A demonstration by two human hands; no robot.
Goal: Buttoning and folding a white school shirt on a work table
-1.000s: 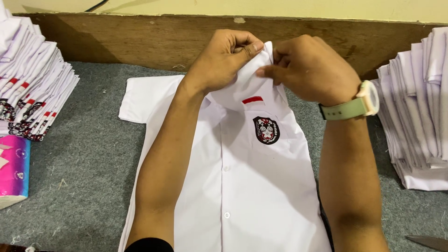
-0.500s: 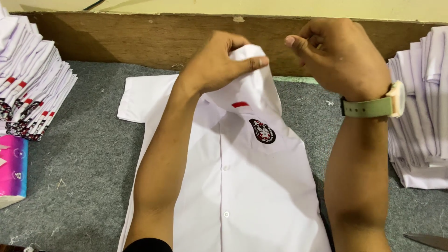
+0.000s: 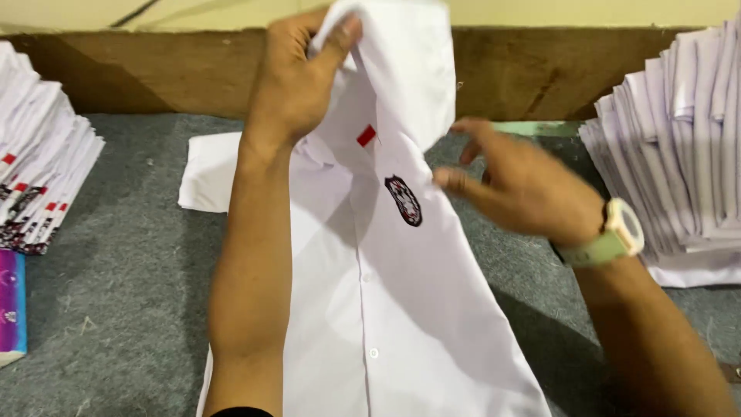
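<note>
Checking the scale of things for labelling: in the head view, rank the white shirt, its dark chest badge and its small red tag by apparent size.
1. white shirt
2. chest badge
3. red tag

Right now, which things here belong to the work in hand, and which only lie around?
In hand: white shirt, left hand gripping its collar, right hand open beside it.
Lying about: left shirt stack, right shirt stack, purple packet.
</note>
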